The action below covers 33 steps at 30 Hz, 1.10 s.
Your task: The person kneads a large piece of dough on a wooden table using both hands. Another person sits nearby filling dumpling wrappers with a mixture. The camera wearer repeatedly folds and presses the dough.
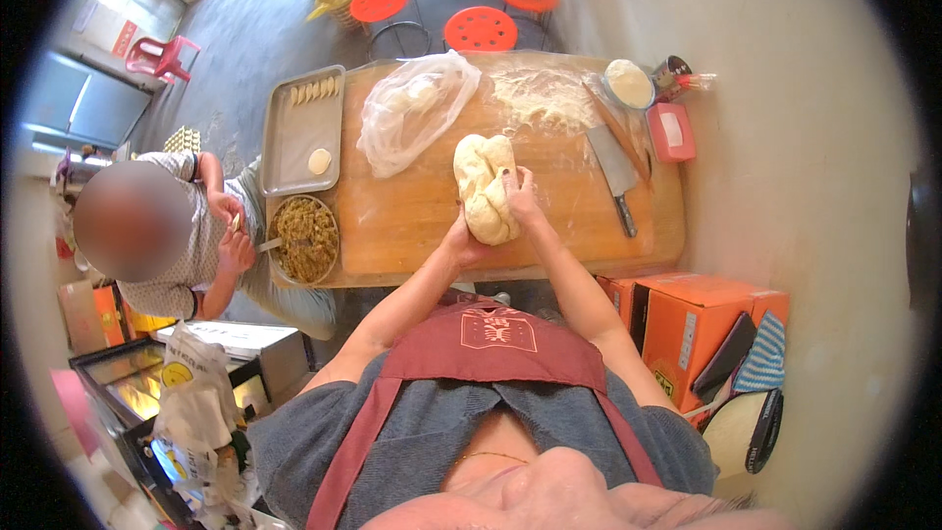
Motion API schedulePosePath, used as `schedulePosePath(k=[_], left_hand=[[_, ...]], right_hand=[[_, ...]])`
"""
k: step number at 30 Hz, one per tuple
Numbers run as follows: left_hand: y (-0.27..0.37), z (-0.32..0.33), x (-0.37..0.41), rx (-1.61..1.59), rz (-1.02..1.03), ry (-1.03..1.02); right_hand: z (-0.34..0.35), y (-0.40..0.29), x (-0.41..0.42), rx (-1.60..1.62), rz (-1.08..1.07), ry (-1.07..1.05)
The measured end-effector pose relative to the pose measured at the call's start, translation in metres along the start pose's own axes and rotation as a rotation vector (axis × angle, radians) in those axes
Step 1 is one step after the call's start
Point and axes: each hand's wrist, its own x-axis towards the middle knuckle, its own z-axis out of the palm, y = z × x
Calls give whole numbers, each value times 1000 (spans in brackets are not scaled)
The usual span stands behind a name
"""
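Note:
A large pale lump of dough (pixel 482 188), folded with creases along its middle, is held between my two hands over the near part of the wooden board (pixel 401 228). My left hand (pixel 462 239) supports its lower left side, partly hidden beneath it. On the right side, my right hand (pixel 521 195) grips the dough with the thumb on top. Beyond the dough, loose flour (pixel 541 99) is spread on the board. A cleaver (pixel 613 169) lies to the right, its dark handle towards me, with a wooden rolling pin (pixel 618 131) beside it.
A clear plastic bag (pixel 416 114) with something pale inside lies at the back. Left are a metal tray (pixel 302 132) with several dumplings and a wrapper, and a bowl of filling (pixel 305 239). A seated co-worker (pixel 180 228) holds a dumpling. A flour bowl (pixel 628 84) and pink tissue box (pixel 670 132) stand right.

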Motion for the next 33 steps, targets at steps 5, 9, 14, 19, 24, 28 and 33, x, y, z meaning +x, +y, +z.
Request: schedulePosePath(k=[5,9,14,19,24,28,33], left_hand=[[54,-32,-1,753,341,658],[71,3,31,1564,969,845],[67,20,57,1757,990,876],[84,35,76,1925,708,980],[117,52,106,1894,524,992],[121,55,105,1874,543,1011],[117,56,45,1927,630,490]], right_hand=[[-21,-35,-20,-349,-172,-209],[13,-55,-3,-403,-338,22],[63,-43,23,-324,-568,208],[55,-66,49,-418,-330,96],[60,-72,105,-570,-226,51],[58,-88,102,-541,-151,42],[16,-74,107,-321,-100,-97]])
